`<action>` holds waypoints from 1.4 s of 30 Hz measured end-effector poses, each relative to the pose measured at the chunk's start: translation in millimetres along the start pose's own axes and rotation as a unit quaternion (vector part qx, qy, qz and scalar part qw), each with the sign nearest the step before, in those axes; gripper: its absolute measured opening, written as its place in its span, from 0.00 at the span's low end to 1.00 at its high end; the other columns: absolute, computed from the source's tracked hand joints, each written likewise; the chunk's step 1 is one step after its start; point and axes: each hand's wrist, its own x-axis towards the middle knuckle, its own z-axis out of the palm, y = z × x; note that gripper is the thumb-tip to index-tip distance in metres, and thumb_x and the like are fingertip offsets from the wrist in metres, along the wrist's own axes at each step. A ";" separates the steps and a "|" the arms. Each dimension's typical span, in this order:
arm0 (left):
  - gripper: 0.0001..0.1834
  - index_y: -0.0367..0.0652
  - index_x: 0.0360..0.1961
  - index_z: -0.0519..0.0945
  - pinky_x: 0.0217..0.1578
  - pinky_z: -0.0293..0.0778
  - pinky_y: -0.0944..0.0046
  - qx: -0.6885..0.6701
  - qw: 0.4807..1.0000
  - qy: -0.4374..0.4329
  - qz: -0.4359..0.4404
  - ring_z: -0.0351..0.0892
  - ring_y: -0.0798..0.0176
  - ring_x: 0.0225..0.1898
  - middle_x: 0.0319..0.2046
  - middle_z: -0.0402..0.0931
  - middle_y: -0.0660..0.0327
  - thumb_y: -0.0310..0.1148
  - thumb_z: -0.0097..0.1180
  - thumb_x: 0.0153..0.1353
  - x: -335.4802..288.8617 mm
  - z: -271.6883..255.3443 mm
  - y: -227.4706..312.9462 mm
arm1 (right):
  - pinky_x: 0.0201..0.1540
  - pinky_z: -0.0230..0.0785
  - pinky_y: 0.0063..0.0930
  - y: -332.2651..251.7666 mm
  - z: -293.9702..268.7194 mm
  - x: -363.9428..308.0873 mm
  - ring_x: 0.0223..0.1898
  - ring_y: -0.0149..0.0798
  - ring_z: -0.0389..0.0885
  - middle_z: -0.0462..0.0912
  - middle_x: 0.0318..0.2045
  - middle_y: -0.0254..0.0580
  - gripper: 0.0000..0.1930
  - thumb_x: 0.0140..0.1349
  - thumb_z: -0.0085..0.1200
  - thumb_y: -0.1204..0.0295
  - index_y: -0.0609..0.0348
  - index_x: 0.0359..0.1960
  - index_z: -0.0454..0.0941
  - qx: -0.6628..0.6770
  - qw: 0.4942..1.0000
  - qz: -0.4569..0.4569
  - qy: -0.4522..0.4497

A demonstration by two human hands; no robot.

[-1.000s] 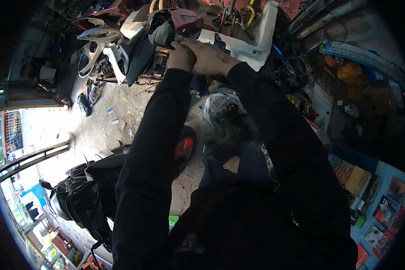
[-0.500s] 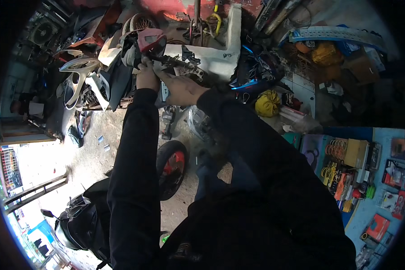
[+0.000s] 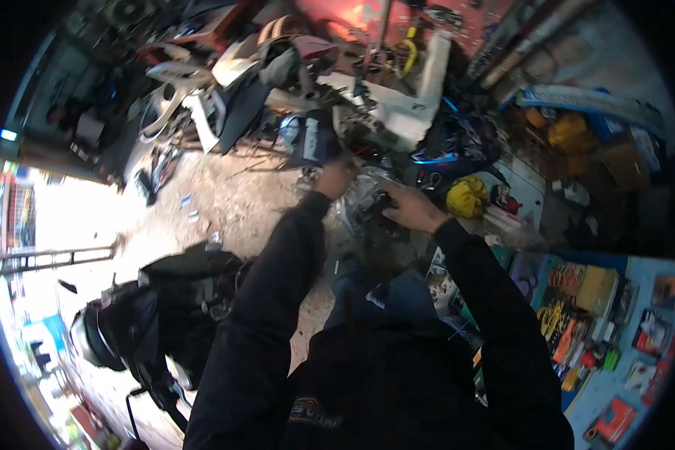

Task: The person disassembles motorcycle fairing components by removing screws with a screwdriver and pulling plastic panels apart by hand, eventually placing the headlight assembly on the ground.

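Observation:
A clear, shiny plastic-looking piece [image 3: 358, 201] lies low in front of me, between my two hands; its exact kind is blurred. At its upper left side, my left hand [image 3: 337, 178] is smeared by motion, so its fingers do not show clearly. From the right, my right hand [image 3: 418, 210] reaches to the piece with thumb and forefinger apart. Whether it grips the edge is unclear. Just beyond my left hand sits a dark blue panel [image 3: 316, 139] with white marking.
Motorcycle fairings [image 3: 202, 112] and other parts are heaped at the far side, by a white ledge [image 3: 420, 112]. A black motorcycle [image 3: 157, 322] stands at left. On the right are a yellow bundle [image 3: 466, 196] and a blue table [image 3: 615, 382] with packaged goods.
Both hands have come down from the heap of parts toward me and moved apart, to either side of the clear piece. The view has shifted, and my left arm has swung right.

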 end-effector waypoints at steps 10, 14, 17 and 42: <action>0.24 0.39 0.50 0.73 0.49 0.68 0.53 0.313 0.900 -0.249 -0.174 0.75 0.44 0.47 0.43 0.76 0.44 0.45 0.49 0.58 -264.3 25.3 -73.6 | 0.52 0.67 0.32 90.3 128.4 -96.9 0.49 0.43 0.75 0.74 0.51 0.51 0.31 0.54 0.56 0.74 0.53 0.62 0.62 0.162 0.981 0.056 -0.090; 0.24 0.39 0.48 0.74 0.49 0.68 0.51 0.190 0.952 -0.168 -0.174 0.74 0.43 0.47 0.45 0.73 0.41 0.47 0.47 0.59 -285.3 33.7 -39.6 | 0.53 0.66 0.33 113.8 166.2 -134.4 0.51 0.42 0.73 0.74 0.51 0.50 0.31 0.54 0.56 0.74 0.53 0.62 0.62 0.156 0.987 0.037 -0.032; 0.23 0.47 0.56 0.71 0.52 0.67 0.58 0.179 0.904 -0.242 -0.303 0.72 0.52 0.54 0.52 0.73 0.52 0.41 0.50 0.60 -310.1 34.3 -30.9 | 0.54 0.65 0.32 103.4 188.3 -159.6 0.51 0.43 0.74 0.74 0.50 0.50 0.30 0.55 0.57 0.73 0.54 0.61 0.63 0.211 0.977 -0.020 0.025; 0.25 0.39 0.53 0.71 0.46 0.72 0.54 0.274 0.816 -0.501 0.083 0.76 0.46 0.46 0.44 0.76 0.44 0.39 0.55 0.55 -344.3 143.8 27.3 | 0.51 0.68 0.33 62.7 343.5 -446.6 0.51 0.43 0.76 0.78 0.46 0.50 0.27 0.52 0.57 0.70 0.62 0.56 0.69 0.402 0.809 0.365 0.224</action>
